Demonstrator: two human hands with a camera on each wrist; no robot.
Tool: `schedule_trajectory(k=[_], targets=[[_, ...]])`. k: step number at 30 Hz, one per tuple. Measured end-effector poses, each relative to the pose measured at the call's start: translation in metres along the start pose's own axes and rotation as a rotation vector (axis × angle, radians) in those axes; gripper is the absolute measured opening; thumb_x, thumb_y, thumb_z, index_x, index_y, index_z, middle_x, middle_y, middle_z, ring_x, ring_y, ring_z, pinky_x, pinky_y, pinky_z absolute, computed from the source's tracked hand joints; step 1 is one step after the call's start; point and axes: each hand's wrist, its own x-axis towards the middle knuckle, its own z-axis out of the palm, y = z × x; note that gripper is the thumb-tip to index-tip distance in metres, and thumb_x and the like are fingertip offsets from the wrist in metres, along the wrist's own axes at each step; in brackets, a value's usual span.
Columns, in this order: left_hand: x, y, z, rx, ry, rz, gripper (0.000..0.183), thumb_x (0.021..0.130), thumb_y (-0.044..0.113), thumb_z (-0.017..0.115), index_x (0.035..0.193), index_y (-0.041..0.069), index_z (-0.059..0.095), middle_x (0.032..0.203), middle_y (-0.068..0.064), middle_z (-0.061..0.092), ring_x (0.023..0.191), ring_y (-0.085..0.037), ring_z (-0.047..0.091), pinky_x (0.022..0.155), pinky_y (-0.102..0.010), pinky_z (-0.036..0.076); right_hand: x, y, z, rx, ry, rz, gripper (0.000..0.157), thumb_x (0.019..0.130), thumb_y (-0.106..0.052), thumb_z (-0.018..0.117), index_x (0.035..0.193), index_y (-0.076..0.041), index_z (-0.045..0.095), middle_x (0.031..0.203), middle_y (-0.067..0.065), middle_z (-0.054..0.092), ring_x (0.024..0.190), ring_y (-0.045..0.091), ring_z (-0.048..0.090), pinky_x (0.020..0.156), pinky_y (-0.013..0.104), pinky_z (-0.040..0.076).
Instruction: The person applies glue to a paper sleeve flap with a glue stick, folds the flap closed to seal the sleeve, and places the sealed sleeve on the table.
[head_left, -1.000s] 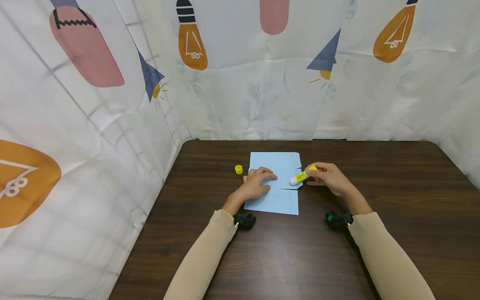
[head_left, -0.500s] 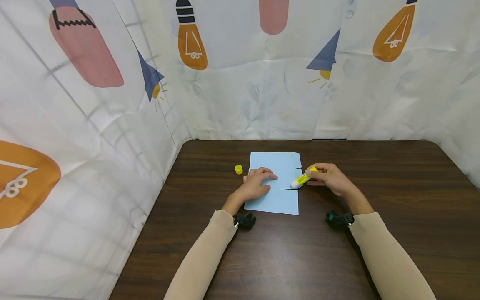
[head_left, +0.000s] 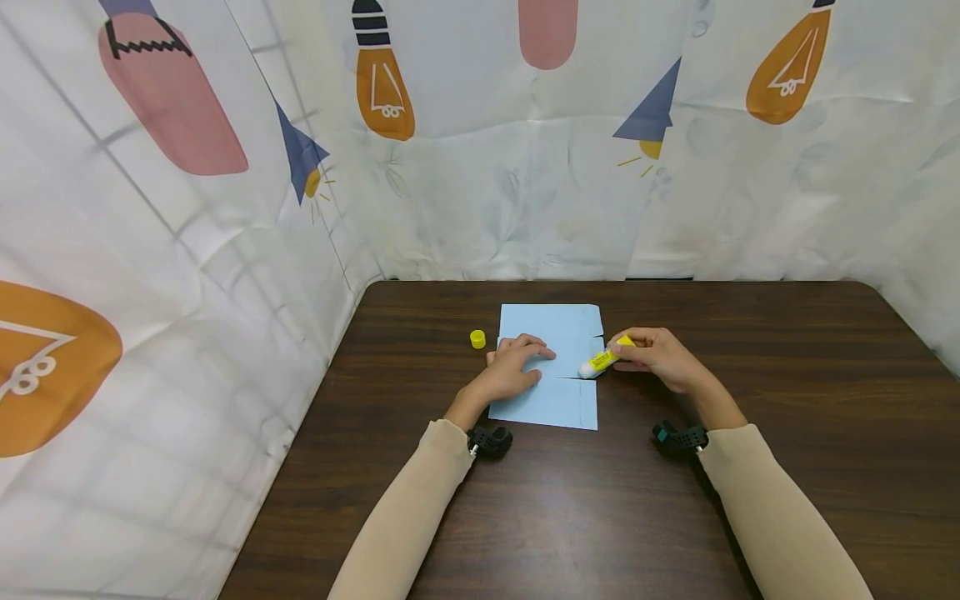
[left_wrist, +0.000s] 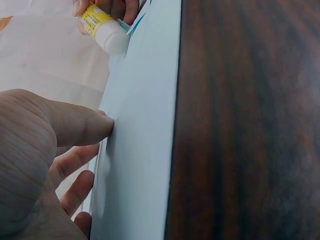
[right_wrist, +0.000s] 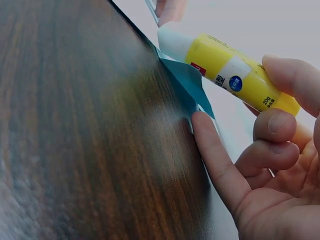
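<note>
The glue (head_left: 602,359) is pinched by the right hand (head_left: 663,358)'s fingers, its white tip slanted left to the paper (head_left: 551,402)'s flap (right_wrist: 187,82), while the paper is touched by the left hand (head_left: 512,369)'s spread fingers.

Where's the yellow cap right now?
In the head view, the yellow cap sits on the table, just left of the blue paper, near the left hand.

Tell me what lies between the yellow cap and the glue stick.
The head view shows the left hand on the light blue paper between them, plus a strip of table beside the cap.
</note>
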Motion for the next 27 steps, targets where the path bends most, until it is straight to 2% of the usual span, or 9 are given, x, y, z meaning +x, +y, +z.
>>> schedule_trajectory(k=[13,18,22,27], targets=[[0.0011,0.0002,0.0007,0.014,-0.002,-0.015,0.036,0.102,0.017,0.058,0.137,0.025,0.065,0.153,0.002,0.047,0.14,-0.031,0.034,0.102,-0.054,0.025,-0.0003,-0.0006,0.0018,0.009,-0.009,-0.008,0.043,0.101,-0.011,0.065,0.129,0.019,0.056,0.112,0.003,0.068,0.101,0.012,0.069,0.09,0.033,0.059],[0.0008,-0.0003,0.0012,0.013,-0.001,-0.017,0.036,0.102,0.017,0.058,0.137,0.025,0.065,0.153,0.002,0.047,0.14,-0.031,0.035,0.102,-0.053,0.025,0.0006,0.0021,0.0013,0.019,0.005,-0.006,0.043,0.101,-0.012,0.065,0.13,0.018,0.055,0.122,0.017,0.064,0.104,0.012,0.069,0.091,0.035,0.059],[0.0014,-0.0012,0.0015,0.012,0.003,-0.016,0.036,0.102,0.017,0.058,0.136,0.025,0.065,0.153,0.002,0.047,0.14,-0.031,0.035,0.102,-0.053,0.025,0.0011,0.0038,0.0006,0.022,0.026,0.012,0.045,0.102,-0.014,0.065,0.132,0.017,0.055,0.134,0.03,0.055,0.107,0.01,0.068,0.093,0.037,0.058],[0.0018,-0.0017,0.002,0.008,0.002,-0.013,0.036,0.102,0.017,0.058,0.137,0.026,0.065,0.154,0.002,0.046,0.141,-0.031,0.034,0.102,-0.053,0.025,0.0007,0.0034,0.0009,0.042,0.051,0.048,0.049,0.102,-0.017,0.064,0.136,0.016,0.052,0.143,0.034,0.047,0.109,0.008,0.066,0.095,0.039,0.057]])
